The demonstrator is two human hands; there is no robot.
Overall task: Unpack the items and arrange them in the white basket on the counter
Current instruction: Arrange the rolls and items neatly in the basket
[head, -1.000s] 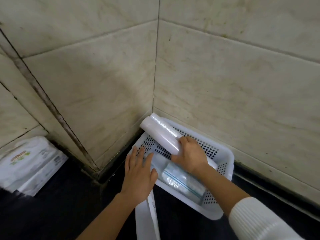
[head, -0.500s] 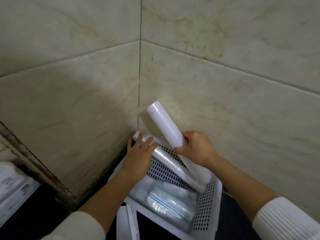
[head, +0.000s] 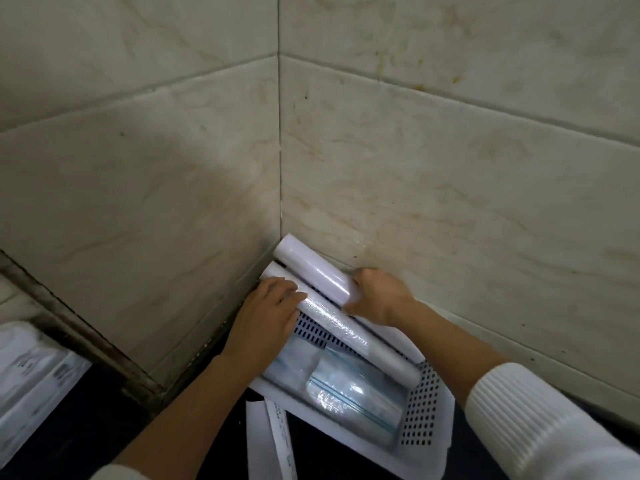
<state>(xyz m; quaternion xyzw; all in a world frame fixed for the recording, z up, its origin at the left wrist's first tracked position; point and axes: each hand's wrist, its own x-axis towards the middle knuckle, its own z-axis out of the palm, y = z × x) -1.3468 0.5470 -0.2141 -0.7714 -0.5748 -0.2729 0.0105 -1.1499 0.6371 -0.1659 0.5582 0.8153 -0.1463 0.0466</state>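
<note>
A white perforated basket (head: 422,420) stands on the dark counter in the tiled corner. Two long white rolls in clear wrap lie side by side along its far side. My right hand (head: 377,296) grips the rear roll (head: 313,268), which points toward the corner. The front roll (head: 346,327) lies lower, and my left hand (head: 266,320) rests flat on its far end with fingers spread. Clear zip bags with a blue strip (head: 353,386) lie in the near part of the basket.
Beige tiled walls meet right behind the basket. A white paper strip (head: 270,441) lies on the black counter in front of the basket. A white plastic-wrapped pack (head: 31,379) sits at the far left beyond a dark wall edge.
My right hand has lowered its roll from a steep tilt down beside the other roll. My left hand has shifted onto the front roll's far end.
</note>
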